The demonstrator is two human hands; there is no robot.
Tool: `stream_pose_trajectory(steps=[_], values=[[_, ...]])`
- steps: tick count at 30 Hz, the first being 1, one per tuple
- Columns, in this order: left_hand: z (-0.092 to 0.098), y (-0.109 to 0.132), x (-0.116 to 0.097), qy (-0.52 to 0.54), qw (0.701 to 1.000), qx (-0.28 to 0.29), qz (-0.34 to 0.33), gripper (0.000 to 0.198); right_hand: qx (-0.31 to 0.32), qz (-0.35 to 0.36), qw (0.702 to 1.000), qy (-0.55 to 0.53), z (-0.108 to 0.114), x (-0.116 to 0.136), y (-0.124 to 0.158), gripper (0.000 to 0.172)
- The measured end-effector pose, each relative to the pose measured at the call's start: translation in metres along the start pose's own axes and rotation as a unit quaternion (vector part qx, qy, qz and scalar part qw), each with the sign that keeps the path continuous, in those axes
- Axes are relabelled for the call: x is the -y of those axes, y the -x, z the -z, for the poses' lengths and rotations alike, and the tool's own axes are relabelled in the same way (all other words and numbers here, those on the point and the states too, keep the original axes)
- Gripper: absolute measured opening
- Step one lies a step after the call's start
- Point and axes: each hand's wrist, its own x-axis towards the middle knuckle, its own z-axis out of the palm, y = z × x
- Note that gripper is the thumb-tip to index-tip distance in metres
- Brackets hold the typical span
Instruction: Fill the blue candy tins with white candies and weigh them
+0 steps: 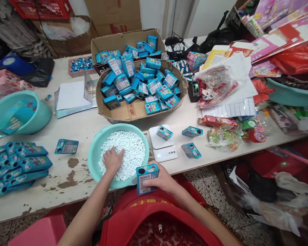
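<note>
My left hand (113, 160) is palm down in a turquoise basin (92, 164) of small white candies (130, 147). Its thumb stands apart from the fingers, and the fingertips are partly sunk among the candies. My right hand (161, 177) grips a blue candy box (143, 186) upright at the basin's near right rim. A dark round hole shows in the top of that box. Right of the basin, a similar box (165, 133) rests on a white digital scale (164, 153). Two more boxes, one behind (192, 131) and one in front (191, 150), stand beside the scale.
Cardboard cartons (118, 114) full of blue boxes occupy the table's back. Several blue boxes (20, 167) are stacked at left, near a single box (66, 146) and a turquoise bucket (41, 116). Candy packets (222, 138) and a tape dispenser (194, 91) are at right.
</note>
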Motion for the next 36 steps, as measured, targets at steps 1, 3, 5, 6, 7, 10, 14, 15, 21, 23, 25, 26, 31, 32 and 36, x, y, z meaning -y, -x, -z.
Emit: stream_pose_trajectory(steps=[1, 3, 5, 6, 7, 10, 14, 15, 21, 23, 25, 26, 31, 32, 36], values=[[-0.007, 0.002, -0.005, 0.001, 1.000, -0.008, 0.009, 0.063, -0.015, 0.011, 1.000, 0.010, 0.001, -0.001, 0.003, 0.052], [-0.016, 0.008, -0.019, 0.028, 1.000, -0.014, -0.001, 0.060, -0.042, 0.033, 0.998, 0.022, 0.002, -0.003, 0.007, 0.050], [-0.020, 0.011, -0.032, 0.085, 0.996, -0.010, -0.010, 0.052, -0.068, 0.047, 0.996, 0.024, 0.002, -0.004, 0.009, 0.046], [-0.021, 0.012, -0.038, 0.132, 0.991, -0.007, -0.001, 0.047, -0.081, 0.051, 0.995, 0.025, 0.002, -0.003, 0.009, 0.043], [-0.022, 0.013, -0.043, 0.203, 0.979, -0.001, 0.022, 0.042, -0.095, 0.055, 0.994, 0.025, 0.003, -0.001, 0.008, 0.041], [-0.023, 0.013, -0.051, 0.449, 0.886, 0.038, 0.112, 0.032, -0.134, 0.076, 0.987, 0.036, 0.004, 0.010, 0.004, 0.041], [-0.014, 0.010, -0.046, 0.591, 0.786, 0.102, 0.151, 0.029, -0.170, 0.127, 0.971, 0.106, 0.003, 0.033, -0.006, 0.042], [-0.010, 0.008, -0.042, 0.612, 0.767, 0.121, 0.154, 0.029, -0.175, 0.144, 0.965, 0.132, 0.001, 0.038, -0.010, 0.040], [0.013, -0.003, -0.028, 0.749, 0.590, 0.208, 0.218, 0.027, -0.185, 0.218, 0.933, 0.220, -0.016, 0.045, -0.027, 0.039], [0.021, -0.004, -0.029, 0.771, 0.547, 0.218, 0.241, 0.023, -0.193, 0.238, 0.918, 0.252, -0.020, 0.042, -0.034, 0.038], [0.034, -0.001, -0.033, 0.777, 0.548, 0.214, 0.225, 0.021, -0.197, 0.260, 0.898, 0.296, -0.023, 0.039, -0.040, 0.035], [0.043, 0.001, -0.035, 0.782, 0.548, 0.210, 0.211, 0.022, -0.194, 0.269, 0.888, 0.319, -0.025, 0.038, -0.044, 0.033], [0.082, 0.018, -0.050, 0.815, 0.555, 0.137, 0.098, 0.025, -0.156, 0.286, 0.844, 0.426, -0.040, 0.028, -0.066, 0.026], [0.085, 0.020, -0.052, 0.819, 0.557, 0.111, 0.080, 0.026, -0.148, 0.287, 0.838, 0.440, -0.044, 0.026, -0.070, 0.025], [0.085, 0.021, -0.055, 0.821, 0.568, 0.026, 0.044, 0.028, -0.130, 0.295, 0.822, 0.469, -0.059, 0.024, -0.078, 0.023]])
